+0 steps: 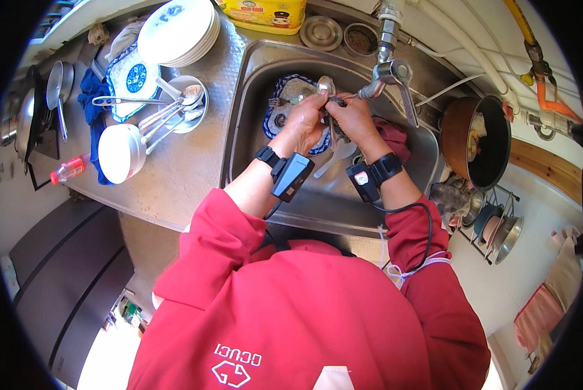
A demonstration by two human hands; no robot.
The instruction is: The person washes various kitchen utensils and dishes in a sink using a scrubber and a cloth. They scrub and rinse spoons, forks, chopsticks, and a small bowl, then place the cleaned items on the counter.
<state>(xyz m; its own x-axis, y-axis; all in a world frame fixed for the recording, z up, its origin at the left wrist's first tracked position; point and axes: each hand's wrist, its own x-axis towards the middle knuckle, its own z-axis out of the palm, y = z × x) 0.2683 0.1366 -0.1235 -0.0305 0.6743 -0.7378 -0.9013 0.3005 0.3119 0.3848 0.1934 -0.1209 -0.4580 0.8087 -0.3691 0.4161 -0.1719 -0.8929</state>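
Observation:
Over the stainless steel sink [272, 195], my left hand [303, 121] holds a metal spoon [325, 86] with its bowl pointing away from me. My right hand [354, 119] presses a dark scouring pad [339, 102] against the spoon's handle, the two hands almost touching. Below them in the sink lies a blue-and-white patterned dish [273, 124], with a fork [277, 102] on it and partly hidden by my hands. A pale plastic spoon [335, 158] rests nearer me. Dark red cloth [393, 139] is bunched at the sink's right side.
A faucet [391, 73] juts over the sink just beyond my right hand. Left on the counter stand stacked white plates [174, 34], a bowl with spoons [198, 109], stacked bowls [120, 153] and a plastic bottle [70, 168]. At right sits a tilted pot [454, 131] holding food scraps.

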